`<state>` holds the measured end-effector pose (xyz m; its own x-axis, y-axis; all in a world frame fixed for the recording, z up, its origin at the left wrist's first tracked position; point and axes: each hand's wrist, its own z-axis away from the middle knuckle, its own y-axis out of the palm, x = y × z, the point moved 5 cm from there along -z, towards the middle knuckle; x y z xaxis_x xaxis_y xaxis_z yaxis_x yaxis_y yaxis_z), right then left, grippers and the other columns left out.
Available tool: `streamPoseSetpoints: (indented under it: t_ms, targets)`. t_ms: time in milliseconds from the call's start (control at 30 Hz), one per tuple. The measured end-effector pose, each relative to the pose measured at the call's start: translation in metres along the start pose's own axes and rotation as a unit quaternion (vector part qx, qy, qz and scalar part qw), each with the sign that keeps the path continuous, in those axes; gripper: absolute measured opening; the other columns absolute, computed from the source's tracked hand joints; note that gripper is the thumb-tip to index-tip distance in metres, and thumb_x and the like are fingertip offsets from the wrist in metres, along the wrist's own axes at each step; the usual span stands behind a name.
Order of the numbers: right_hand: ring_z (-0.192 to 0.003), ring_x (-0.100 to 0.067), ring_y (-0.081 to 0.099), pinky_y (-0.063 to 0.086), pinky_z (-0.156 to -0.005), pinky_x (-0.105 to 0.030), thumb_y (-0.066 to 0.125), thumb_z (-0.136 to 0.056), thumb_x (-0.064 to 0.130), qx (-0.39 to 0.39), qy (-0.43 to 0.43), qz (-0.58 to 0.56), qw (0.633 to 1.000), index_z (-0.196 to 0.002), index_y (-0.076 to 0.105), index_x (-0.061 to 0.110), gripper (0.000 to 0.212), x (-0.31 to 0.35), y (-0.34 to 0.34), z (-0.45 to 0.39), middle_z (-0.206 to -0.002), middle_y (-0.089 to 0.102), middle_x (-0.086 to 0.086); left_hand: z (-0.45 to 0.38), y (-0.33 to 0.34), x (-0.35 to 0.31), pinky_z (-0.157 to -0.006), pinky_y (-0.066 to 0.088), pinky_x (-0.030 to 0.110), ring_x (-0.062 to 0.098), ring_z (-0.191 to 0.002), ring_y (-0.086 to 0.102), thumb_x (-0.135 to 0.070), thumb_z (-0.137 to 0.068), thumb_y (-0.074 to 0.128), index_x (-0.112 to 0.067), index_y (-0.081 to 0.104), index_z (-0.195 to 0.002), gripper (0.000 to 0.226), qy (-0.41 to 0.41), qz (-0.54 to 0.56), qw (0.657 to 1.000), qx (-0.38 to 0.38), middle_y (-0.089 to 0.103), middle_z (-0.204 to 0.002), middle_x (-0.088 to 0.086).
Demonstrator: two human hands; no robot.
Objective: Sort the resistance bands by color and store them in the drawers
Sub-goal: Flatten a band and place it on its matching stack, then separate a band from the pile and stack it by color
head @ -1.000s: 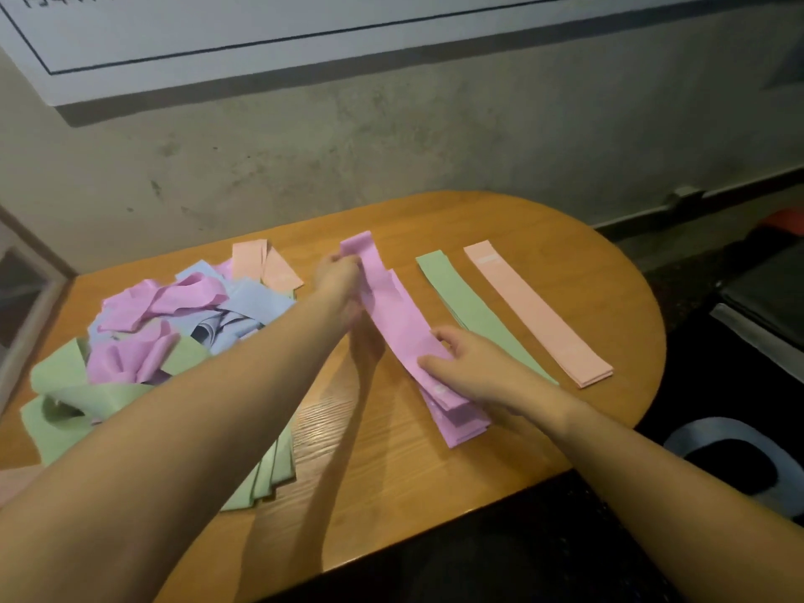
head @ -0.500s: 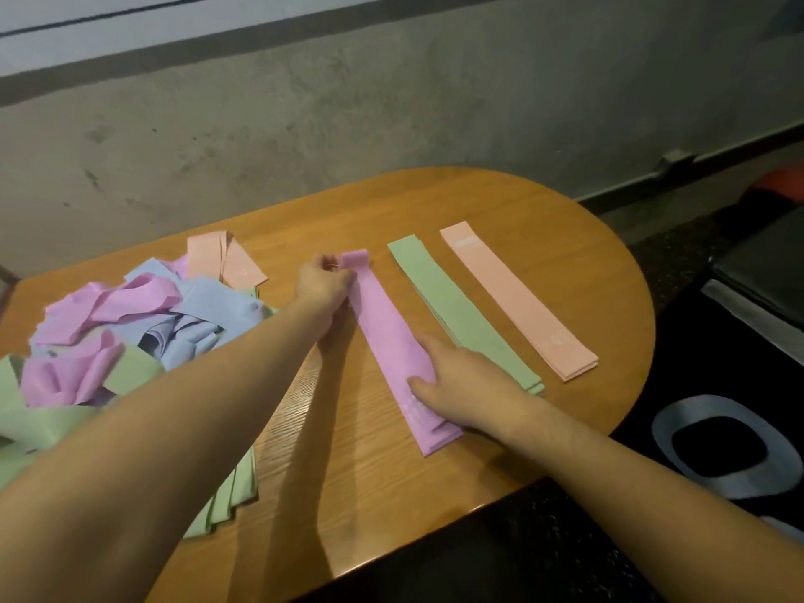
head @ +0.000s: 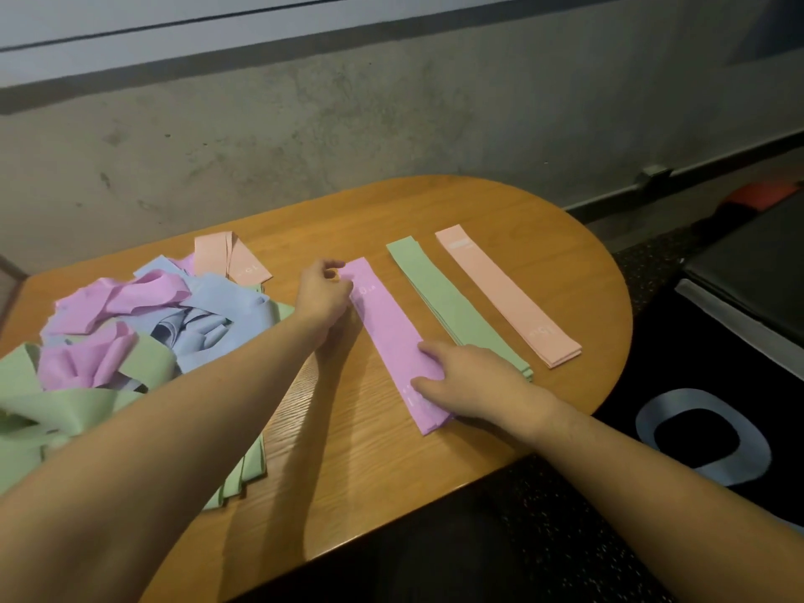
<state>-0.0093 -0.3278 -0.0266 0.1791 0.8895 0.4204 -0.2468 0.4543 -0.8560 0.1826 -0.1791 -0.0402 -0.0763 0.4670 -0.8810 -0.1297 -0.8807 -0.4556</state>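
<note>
The bench [head: 500, 202] is warm orange-brown wood with a visible grain and a rounded right end; it stands against a mottled grey concrete wall [head: 391, 124] with a pale board [head: 130, 41] fixed high on it; to the right the floor is dark, with a grey ring-shaped object [head: 705, 437] lying on it. Three sorted strips lie side by side, slanting from far left to near right: the purple stack [head: 389, 328], just right of it the green stack [head: 452, 306], then the peach stack [head: 504, 293] nearest the rounded end. The left hand [head: 324, 293] pinches the far end of the purple stack with curled fingers; the right hand [head: 465, 380] lies on its near end, fingers fairly straight, pressing it flat. At the left of the bench sits the unsorted heap [head: 130, 332] of purple, blue, green and peach bands.
</note>
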Motion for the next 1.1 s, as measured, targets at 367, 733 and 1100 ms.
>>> streamPoseSetpoints:
  t_ms: [367, 733, 1100]
  targets:
    - [-0.092, -0.018, 0.065, 0.056, -0.077, -0.035, 0.040, -0.094, 0.067, -0.053, 0.040, 0.185, 0.980, -0.128, 0.051, 0.030, 0.051, 0.005, -0.001, 0.015, -0.102, 0.066, 0.004, 0.046, -0.029, 0.005, -0.080, 0.055, 0.027, 0.017, -0.111, 0.056, -0.012, -0.095, 0.058, -0.027, 0.057, -0.117, 0.027, 0.117, -0.054, 0.991, 0.034, 0.045, -0.130, -0.002]
    - [-0.099, -0.017, 0.065, 0.058, -0.085, -0.039, 0.050, -0.095, 0.054, -0.062, -0.012, 0.097, 0.993, -0.137, 0.050, 0.036, 0.045, 0.040, 0.002, 0.010, -0.119, 0.065, 0.006, 0.068, -0.075, 0.030, -0.079, 0.042, 0.028, -0.001, -0.078, 0.055, -0.016, -0.093, 0.062, -0.031, 0.060, -0.103, 0.019, 0.210, -0.135, 0.968, 0.034, 0.053, -0.110, -0.007]
    - [-0.091, -0.006, 0.058, 0.052, -0.082, -0.027, 0.059, -0.096, 0.038, -0.092, -0.109, -0.077, 0.987, -0.125, 0.064, 0.033, 0.029, 0.094, 0.019, -0.035, -0.104, 0.063, 0.012, 0.064, -0.162, 0.068, -0.095, 0.048, 0.039, 0.014, -0.111, 0.055, -0.023, -0.094, 0.060, -0.027, 0.064, -0.110, 0.017, 0.242, -0.298, 0.923, 0.018, 0.058, -0.119, -0.008]
